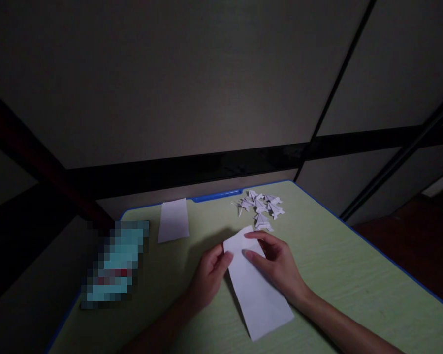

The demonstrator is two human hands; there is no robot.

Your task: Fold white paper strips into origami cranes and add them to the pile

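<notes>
A long white strip of paper (260, 300) is held between both hands over the table. My left hand (209, 273) pinches its left edge near the far end, thumb on top. My right hand (276, 260) grips the opposite edge, with the thumb on the face and the index finger near the far corner; its other fingers are partly hidden behind the sheet. Just beyond the right hand lies a cluster of several small folded paper figures (260, 205).
The light green table (335, 255) has a blue rim and a blue handle strip (217, 195) at its far edge. Another white paper sheet (174, 221) lies at the back left. A pixelated turquoise item (120, 260) is at the left edge. Cabinet panels (192, 83) stand behind.
</notes>
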